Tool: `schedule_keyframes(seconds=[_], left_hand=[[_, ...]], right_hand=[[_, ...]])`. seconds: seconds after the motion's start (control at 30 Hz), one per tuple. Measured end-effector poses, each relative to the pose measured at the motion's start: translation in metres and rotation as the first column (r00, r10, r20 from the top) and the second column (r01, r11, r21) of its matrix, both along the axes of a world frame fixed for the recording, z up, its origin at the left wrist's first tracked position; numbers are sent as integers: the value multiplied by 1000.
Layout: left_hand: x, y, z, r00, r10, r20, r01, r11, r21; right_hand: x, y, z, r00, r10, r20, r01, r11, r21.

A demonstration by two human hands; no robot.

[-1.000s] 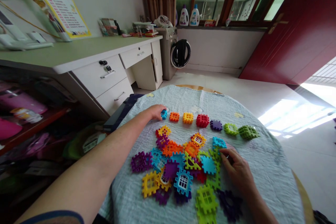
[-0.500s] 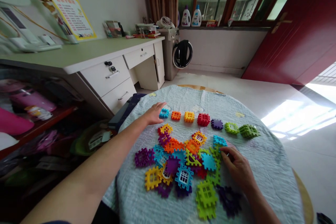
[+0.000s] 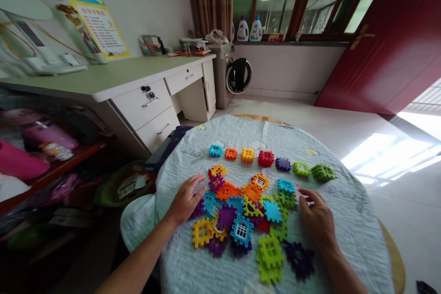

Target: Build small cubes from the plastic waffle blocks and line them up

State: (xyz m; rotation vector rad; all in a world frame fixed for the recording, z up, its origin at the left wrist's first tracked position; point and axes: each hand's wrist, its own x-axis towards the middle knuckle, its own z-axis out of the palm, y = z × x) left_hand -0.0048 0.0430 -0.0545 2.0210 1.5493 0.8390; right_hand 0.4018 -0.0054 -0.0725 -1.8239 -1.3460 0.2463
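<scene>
My left hand is open at the left side of a loose heap of plastic interlocking blocks, its fingers stretched toward a purple block and partly covering another purple block. Across the heap, my right hand rests by a green block, fingers apart and slightly bent, holding nothing that I can see. A light blue window block and a yellow block lie at the near side. Behind the heap runs a row of stacked blocks: blue, orange, yellow, red, purple and green ones.
A pale blue cloth covers the round table. To the left stand a desk with drawers and a shelf holding pink items. A washing machine with its door open is farther back, and a red door is at right.
My left hand has moved back from the blue stack to the heap's left side. My right hand has shifted slightly right, away from the green blocks. The camera view has shifted a little.
</scene>
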Motion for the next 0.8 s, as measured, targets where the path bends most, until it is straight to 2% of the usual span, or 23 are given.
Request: schedule_keyframes(seconds=[0.13,0.3,0.43,0.5,0.63,0.8], left_hand=[[10,24,6,999,-46,-28,46,999,-6],[24,47,12,990,-97,-102,90,994,-67],[23,50,14,987,-161,25,163,974,-156],[17,51,13,986,-142,87,156,973,-172],[4,53,2,999,-32,27,34,998,-55],[0,49,-10,998,-18,-60,23,997,72]], right_hand=[[3,3,-6,996,23,88,-22,1000,-7],[0,2,-5,997,65,33,-63,997,-50],[-1,1,-3,996,68,-61,-72,995,-68],[-1,1,-3,991,71,-111,-79,995,-63],[-1,1,-6,991,55,-123,-63,996,-61],[-3,1,-5,995,73,-67,-77,995,-59]])
